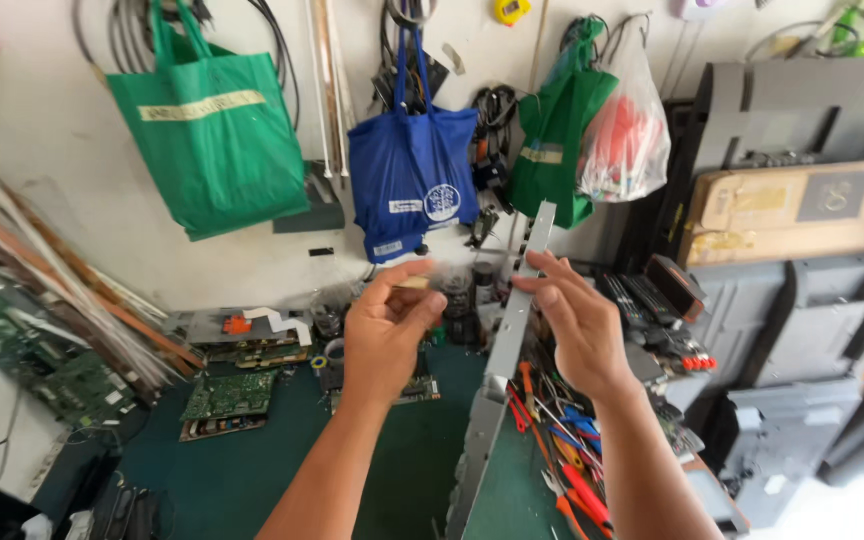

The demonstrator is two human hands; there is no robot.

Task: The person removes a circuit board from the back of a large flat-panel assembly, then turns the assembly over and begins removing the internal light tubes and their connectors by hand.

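L hand (384, 325) raised over green bench (252, 470), grip pinching a small tan piece (414, 283) btwn thumb & fingers. R hand (574, 325) grips long grey metal strip (514, 310), tilted upright, beside screwdrivers (567, 470). Circuit boards (227, 395) lie at left.

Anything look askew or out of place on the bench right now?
The grey metal strip stands tilted off the bench, propped by the right hand. Screwdrivers lie in a loose heap beside it. The left hand pinches a small blurred piece; nothing looks broken.
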